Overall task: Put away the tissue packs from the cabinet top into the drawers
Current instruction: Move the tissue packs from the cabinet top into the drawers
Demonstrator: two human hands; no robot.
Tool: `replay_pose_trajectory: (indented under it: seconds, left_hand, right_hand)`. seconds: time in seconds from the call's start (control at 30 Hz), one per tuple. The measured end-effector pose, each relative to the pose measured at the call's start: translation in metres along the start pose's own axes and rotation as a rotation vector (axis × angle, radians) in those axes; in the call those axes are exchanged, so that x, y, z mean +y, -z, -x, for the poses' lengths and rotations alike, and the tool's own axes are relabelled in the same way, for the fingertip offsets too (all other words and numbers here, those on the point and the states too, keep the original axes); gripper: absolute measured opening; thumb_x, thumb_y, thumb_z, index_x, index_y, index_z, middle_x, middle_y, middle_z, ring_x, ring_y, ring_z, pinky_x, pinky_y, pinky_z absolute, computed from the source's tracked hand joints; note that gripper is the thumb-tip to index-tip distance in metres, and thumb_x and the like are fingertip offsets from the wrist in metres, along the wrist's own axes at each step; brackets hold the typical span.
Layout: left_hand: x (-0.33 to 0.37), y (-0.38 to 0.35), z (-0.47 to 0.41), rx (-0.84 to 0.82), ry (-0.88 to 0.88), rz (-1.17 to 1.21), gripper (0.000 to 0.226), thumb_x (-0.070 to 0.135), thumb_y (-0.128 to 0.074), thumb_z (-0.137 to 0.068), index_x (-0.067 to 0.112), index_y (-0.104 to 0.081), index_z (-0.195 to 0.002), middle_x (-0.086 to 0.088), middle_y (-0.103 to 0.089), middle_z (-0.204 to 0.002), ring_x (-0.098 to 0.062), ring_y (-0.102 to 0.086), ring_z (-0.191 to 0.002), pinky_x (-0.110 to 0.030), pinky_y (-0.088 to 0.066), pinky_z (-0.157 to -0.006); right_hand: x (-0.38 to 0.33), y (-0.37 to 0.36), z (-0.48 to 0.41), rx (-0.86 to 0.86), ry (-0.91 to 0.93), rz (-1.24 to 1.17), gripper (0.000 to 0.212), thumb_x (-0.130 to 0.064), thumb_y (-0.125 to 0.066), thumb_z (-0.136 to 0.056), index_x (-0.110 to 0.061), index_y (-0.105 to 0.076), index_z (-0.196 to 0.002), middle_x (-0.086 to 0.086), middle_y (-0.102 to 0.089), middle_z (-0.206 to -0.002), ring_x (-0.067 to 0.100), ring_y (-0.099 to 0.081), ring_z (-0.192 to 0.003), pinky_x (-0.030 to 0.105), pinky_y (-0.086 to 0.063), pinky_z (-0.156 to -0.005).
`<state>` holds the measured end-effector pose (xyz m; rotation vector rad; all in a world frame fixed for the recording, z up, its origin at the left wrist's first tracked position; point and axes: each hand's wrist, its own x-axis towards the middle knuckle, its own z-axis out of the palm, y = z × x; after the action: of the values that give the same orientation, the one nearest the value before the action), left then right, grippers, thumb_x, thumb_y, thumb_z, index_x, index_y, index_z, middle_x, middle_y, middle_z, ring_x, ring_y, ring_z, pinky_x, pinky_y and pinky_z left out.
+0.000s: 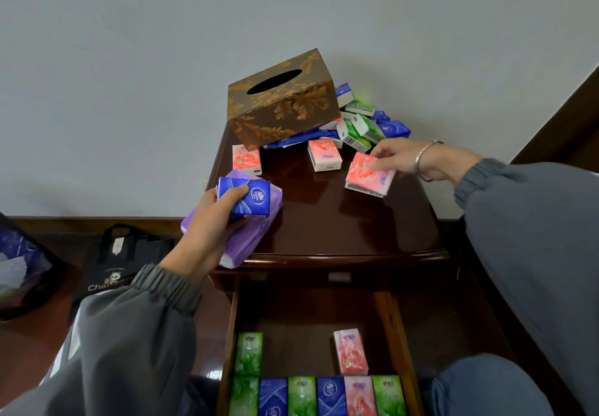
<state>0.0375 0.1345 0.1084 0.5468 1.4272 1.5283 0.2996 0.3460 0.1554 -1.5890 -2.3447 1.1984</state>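
Observation:
My left hand (210,221) grips a blue tissue pack (249,200) together with a large purple pack (249,237) at the left front corner of the dark wooden cabinet top (324,227). My right hand (408,157) pinches a pink tissue pack (366,177) just above the top's right side. Two more pink packs (324,155) lie near the middle, and a heap of green and blue packs (369,123) sits at the back right. The open drawer (308,312) below holds a row of green, blue and pink packs (317,396).
A brown patterned tissue box (282,97) stands at the back of the cabinet top, partly over the packs. A black carrier bag (120,260) leans on the floor to the left. A dark bin (22,269) stands at the far left. My knee (479,386) is beside the drawer.

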Motion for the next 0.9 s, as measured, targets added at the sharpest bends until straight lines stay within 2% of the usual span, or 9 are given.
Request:
replay_pose_trajectory:
  seconds: [0.1, 0.13, 0.23, 0.37, 0.47, 0.57, 0.63, 0.73, 0.9]
  left_hand:
    - [0.000, 0.000, 0.001, -0.001, -0.012, -0.004, 0.034, 0.027, -0.062, -0.090, 0.009, -0.056, -0.118, -0.010, -0.068, -0.105, -0.012, -0.067, -0.087, -0.023, -0.059, -0.071]
    - [-0.001, 0.000, 0.001, 0.003, -0.011, -0.007, 0.035, 0.027, -0.062, -0.090, 0.008, -0.056, -0.119, -0.011, -0.068, -0.106, -0.013, -0.067, -0.089, -0.024, -0.059, -0.072]
    - [-0.002, 0.000, 0.000, 0.021, -0.002, -0.013, 0.045, 0.028, -0.063, -0.089, 0.006, -0.052, -0.126, -0.013, -0.067, -0.113, -0.017, -0.066, -0.097, -0.028, -0.057, -0.076]
    - [-0.002, -0.001, -0.001, 0.032, -0.015, -0.021, 0.037, 0.027, -0.064, -0.089, 0.008, -0.055, -0.120, -0.010, -0.068, -0.107, -0.013, -0.067, -0.090, -0.027, -0.056, -0.074]
    - [-0.004, -0.002, -0.001, 0.035, -0.021, -0.028, 0.038, 0.028, -0.064, -0.089, 0.006, -0.057, -0.119, -0.010, -0.069, -0.105, -0.014, -0.068, -0.090, -0.027, -0.055, -0.074]
    - [-0.006, 0.000, -0.001, 0.032, -0.036, -0.054, 0.045, 0.030, -0.065, -0.087, 0.004, -0.056, -0.124, -0.013, -0.069, -0.111, -0.018, -0.067, -0.098, -0.029, -0.055, -0.076]
    - [-0.006, 0.000, 0.000, 0.024, -0.043, -0.065, 0.046, 0.031, -0.066, -0.087, 0.005, -0.057, -0.124, -0.013, -0.069, -0.112, -0.018, -0.068, -0.098, -0.030, -0.055, -0.077]
    - [-0.005, -0.003, 0.004, 0.038, -0.041, -0.072, 0.048, 0.032, -0.067, -0.086, 0.006, -0.056, -0.124, -0.012, -0.069, -0.113, -0.019, -0.067, -0.099, -0.032, -0.055, -0.080]
    - [-0.001, -0.012, 0.017, 0.111, -0.056, -0.090, 0.046, 0.035, -0.068, -0.085, 0.010, -0.055, -0.121, -0.007, -0.069, -0.109, -0.015, -0.068, -0.097, -0.030, -0.056, -0.076]
  right_hand:
    - [-0.001, -0.013, -0.009, 0.032, -0.059, 0.124, 0.032, -0.030, -0.059, -0.090, -0.006, -0.059, -0.111, 0.005, -0.058, -0.098, 0.018, -0.052, -0.092, 0.032, -0.043, -0.085]
    - [0.000, -0.016, -0.010, 0.027, -0.074, 0.103, 0.033, -0.030, -0.058, -0.090, -0.005, -0.059, -0.111, 0.007, -0.059, -0.099, 0.018, -0.051, -0.092, 0.033, -0.043, -0.085]
    - [0.003, -0.021, -0.008, 0.038, -0.099, 0.065, 0.032, -0.033, -0.058, -0.090, -0.009, -0.057, -0.111, 0.006, -0.060, -0.098, 0.017, -0.052, -0.087, 0.026, -0.040, -0.068]
    - [0.008, -0.031, -0.005, 0.113, -0.108, 0.073, 0.042, -0.037, -0.061, -0.087, -0.016, -0.046, -0.120, 0.005, -0.057, -0.103, 0.018, -0.054, -0.090, 0.029, -0.044, -0.072]
    - [0.013, -0.038, 0.000, 0.157, -0.097, 0.009, 0.046, -0.038, -0.062, -0.085, -0.018, -0.041, -0.121, 0.002, -0.055, -0.096, 0.013, -0.052, -0.078, 0.027, -0.040, -0.060]
    - [0.019, -0.048, 0.005, 0.281, -0.057, 0.008, 0.051, -0.041, -0.066, -0.081, -0.018, -0.041, -0.120, 0.006, -0.056, -0.109, 0.019, -0.055, -0.087, 0.033, -0.047, -0.074]
    - [0.021, -0.055, 0.009, 0.367, -0.032, -0.004, 0.063, -0.043, -0.071, -0.075, -0.018, -0.040, -0.124, 0.004, -0.054, -0.114, 0.022, -0.055, -0.098, 0.033, -0.044, -0.083]
    - [0.023, -0.068, 0.015, 0.484, 0.068, 0.072, 0.061, -0.042, -0.073, -0.073, -0.014, -0.050, -0.122, 0.008, -0.056, -0.118, 0.026, -0.055, -0.105, 0.027, -0.037, -0.079]
    - [0.020, -0.083, 0.028, 0.432, 0.102, 0.102, 0.065, -0.037, -0.073, -0.074, -0.016, -0.044, -0.129, 0.013, -0.047, -0.124, 0.030, -0.053, -0.108, 0.030, -0.037, -0.084]
